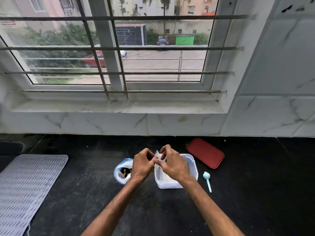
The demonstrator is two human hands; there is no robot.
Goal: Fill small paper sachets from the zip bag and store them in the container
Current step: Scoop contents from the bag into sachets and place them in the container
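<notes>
Both hands are up over the black counter (85, 201), mid-frame and close together.

- left hand (142, 165): fingers curled, tips pinching the left edge of a small white paper sachet (159, 157).
- right hand (173, 165): fingers curled too, thumb and fingertips pinching the same sachet from the right and top. The two hands' fingertips nearly touch at the paper.
- The sachet is held upright-ish between the two hands, off the counter, above the far-left corner of the container. Most of it is covered by fingers, and I cannot tell if it is filled or sealed.
- container (193, 165): white translucent rectangular tub, open on the counter directly under the right hand. The wrist blocks most of the inside, so the contents are not readable.
- zip bag (120, 174): just left of the container and partly behind the left wrist, with a blue strip along the top. The mouth gapes open and something dark with yellowish bits shows inside.
- lid (205, 152): red, rounded rectangle, flat on the counter. It is far-right of the container, apart from it and angled.
- scoop (207, 179): small, light blue, lying just right of the container. Bowl end is far, handle points near, and neither hand touches it.
- mat (29, 184): grey ribbed mat at the left edge of the counter, well apart from the work area.

Behind the counter there is white marble-look tile, a sill, and a barred window (109, 48) with parked cars and buildings outside.
</notes>
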